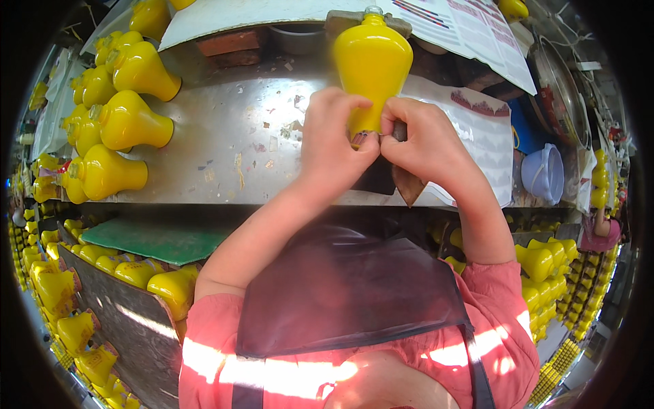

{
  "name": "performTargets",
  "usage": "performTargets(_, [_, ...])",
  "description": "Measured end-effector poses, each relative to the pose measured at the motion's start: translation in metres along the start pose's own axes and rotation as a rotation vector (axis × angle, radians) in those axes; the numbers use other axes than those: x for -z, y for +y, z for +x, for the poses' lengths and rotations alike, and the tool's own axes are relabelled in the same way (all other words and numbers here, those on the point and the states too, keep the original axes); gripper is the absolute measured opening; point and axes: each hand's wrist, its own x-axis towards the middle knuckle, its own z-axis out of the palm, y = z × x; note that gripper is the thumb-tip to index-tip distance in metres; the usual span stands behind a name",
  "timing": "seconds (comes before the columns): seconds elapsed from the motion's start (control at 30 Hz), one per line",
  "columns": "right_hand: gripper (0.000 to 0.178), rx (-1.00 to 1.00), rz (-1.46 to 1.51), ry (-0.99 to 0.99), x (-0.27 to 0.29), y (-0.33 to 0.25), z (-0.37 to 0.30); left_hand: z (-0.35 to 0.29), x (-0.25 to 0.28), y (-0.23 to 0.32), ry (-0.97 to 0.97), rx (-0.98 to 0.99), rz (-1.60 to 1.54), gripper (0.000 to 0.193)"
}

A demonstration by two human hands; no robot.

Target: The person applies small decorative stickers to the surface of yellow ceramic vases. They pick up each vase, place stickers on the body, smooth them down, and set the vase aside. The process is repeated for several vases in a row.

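Head view. The yellow vase (pixel 373 68) is at the tabletop (pixel 225 136), base end toward the person, neck end away, a grey-brown block (pixel 335 24) showing behind the neck; how far it tilts, cannot tell. Left hand (pixel 335 136) at the vase's base end: thumb and forefinger curved toward each other, touching the vase; cannot tell whether this grip pinches the small patterned strip (pixel 360 138) there. Right hand (pixel 428 136) on the vase's right side, same end: thumb and forefinger drawn together, fist closed around a brown pointed piece (pixel 409 185) (its tip pokes out below). Left of the vase, well apart: a cluster of matching vases (pixel 136 123). Right of the vase: a pale printed sheet (pixel 480 136); farther right, a pale blue bucket (pixel 543 174). Beyond the vase, to its left: reddish bricks (pixel 230 44).
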Motion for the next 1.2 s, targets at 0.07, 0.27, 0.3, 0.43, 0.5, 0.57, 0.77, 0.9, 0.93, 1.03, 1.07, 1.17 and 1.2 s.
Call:
performTargets(0.07, [0.019,-0.023,0.095,-0.024,0.003,0.002,0.0,0.0,0.0,0.0,0.005,-0.024,0.038,0.044])
performTargets(0.27, [0.014,-0.254,0.342,-0.096,0.017,-0.001,-0.005,0.0,0.001,0.001,0.014,-0.033,0.038,0.043])
performTargets(0.3, [0.014,-0.179,0.293,-0.095,0.016,-0.002,-0.004,0.0,0.001,0.001,0.015,-0.031,0.043,0.043])
performTargets(0.43, [0.02,-0.065,0.06,-0.055,0.01,-0.002,-0.002,0.0,0.0,0.001,0.01,-0.026,0.044,0.043])
performTargets(0.5, [0.023,-0.048,0.013,-0.052,0.006,0.001,0.001,-0.001,0.0,0.001,0.013,-0.026,0.044,0.043])
performTargets(0.57, [0.022,-0.006,0.04,-0.039,0.003,0.004,0.003,0.0,-0.001,0.0,0.021,-0.033,0.048,0.043])
performTargets(0.77, [0.021,-0.106,0.315,-0.119,0.009,0.01,0.005,-0.001,-0.002,0.0,0.003,0.004,-0.018,0.047])
performTargets(0.9, [0.017,-0.14,0.365,-0.12,0.013,0.012,-0.002,-0.001,-0.001,0.0,0.011,-0.007,0.004,0.045])
performTargets(0.93, [0.017,-0.078,0.278,-0.099,0.012,0.013,-0.003,-0.001,-0.001,0.0,0.021,-0.025,0.027,0.044])
performTargets(1.03, [0.017,-0.057,0.181,-0.106,0.005,0.016,-0.001,0.0,-0.001,0.0,0.026,-0.048,0.047,0.042])
performTargets(1.07, [0.017,-0.019,0.206,-0.106,0.003,0.017,0.0,0.0,-0.001,0.0,0.026,-0.049,0.046,0.042])
performTargets(1.17, [0.015,-0.006,0.231,-0.061,0.001,0.019,0.006,-0.001,-0.001,0.0,0.021,-0.035,0.04,0.044])
performTargets(1.2, [0.014,-0.049,0.262,-0.041,0.002,0.019,0.007,-0.001,-0.001,0.0,0.024,-0.038,0.044,0.045])
